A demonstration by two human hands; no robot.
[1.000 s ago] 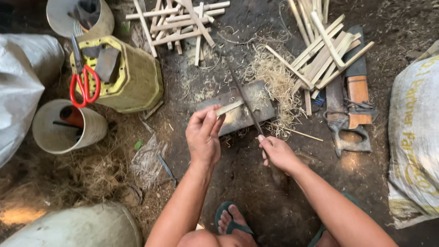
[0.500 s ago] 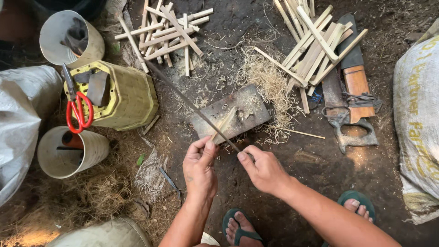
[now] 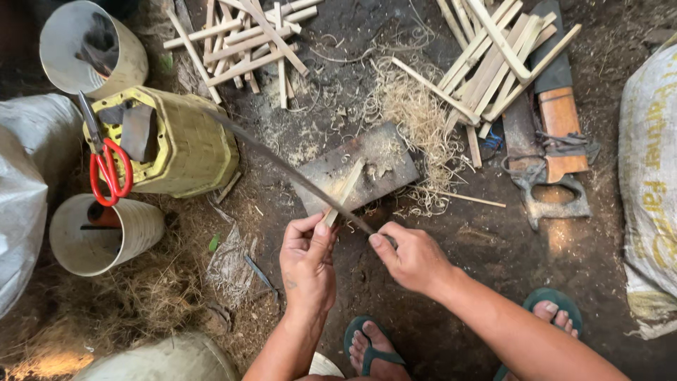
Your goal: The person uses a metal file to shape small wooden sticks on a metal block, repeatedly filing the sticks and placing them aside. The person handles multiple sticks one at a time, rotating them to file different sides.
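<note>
scissors (image 3: 107, 169): red loop handles, hung on yellow woven basket (image 3: 185, 144)
left hand (image 3: 307, 264): pinching a thin pale bamboo strip (image 3: 344, 192), its far end over the board
board (image 3: 356, 168): flat grey slab on dirt, curly shavings around
right hand (image 3: 412, 255): closed on handle, probably, of long dark knife (image 3: 289, 169), blade crossing the strip
bamboo slats (image 3: 497, 56): pale straight heap, upper right
</note>
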